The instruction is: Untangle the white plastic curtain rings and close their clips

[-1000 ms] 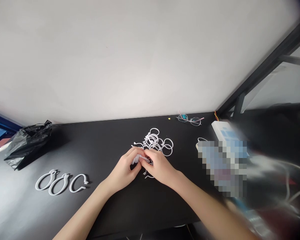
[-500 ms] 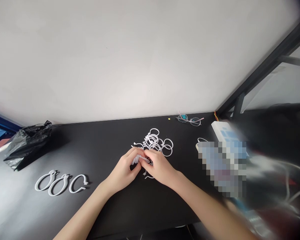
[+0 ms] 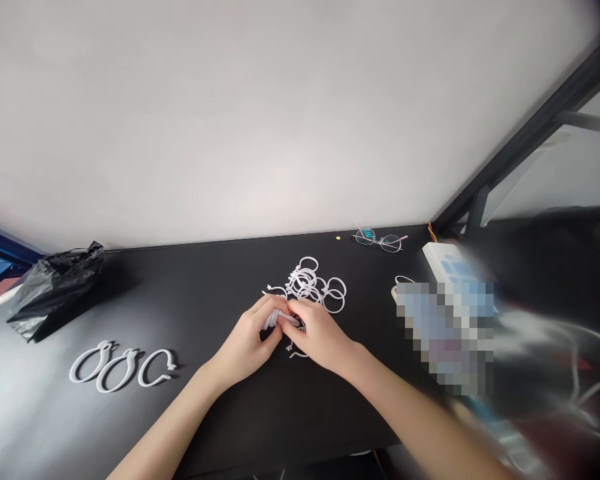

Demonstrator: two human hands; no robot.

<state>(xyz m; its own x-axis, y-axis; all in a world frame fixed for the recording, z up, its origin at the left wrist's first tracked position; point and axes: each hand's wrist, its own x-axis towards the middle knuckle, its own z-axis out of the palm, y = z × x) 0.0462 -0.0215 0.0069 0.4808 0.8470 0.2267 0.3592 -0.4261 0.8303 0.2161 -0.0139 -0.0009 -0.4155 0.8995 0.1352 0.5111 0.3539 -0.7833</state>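
Note:
Near the middle of the desk, my left hand [image 3: 255,333] and my right hand [image 3: 317,333] meet, fingertips close together. Between them is a white plastic curtain ring [image 3: 270,321], its band partly covered by my fingers. Both hands are closed on it. Just beyond my fingertips lies a loose pile of white curtain rings [image 3: 307,283], several of them overlapping. Another open ring [image 3: 297,355] peeks out beneath my right hand. Off to the left, three more rings lie in a row [image 3: 114,377]; the rightmost one [image 3: 155,369] is open.
A black plastic bag [image 3: 57,290] sits at the desk's left end. Eyeglasses [image 3: 379,241] rest near the wall, with a small yellow bit [image 3: 338,238] beside them. To the right are a white power strip [image 3: 445,263], a pixelated object [image 3: 443,337] and blurred cables [image 3: 575,360].

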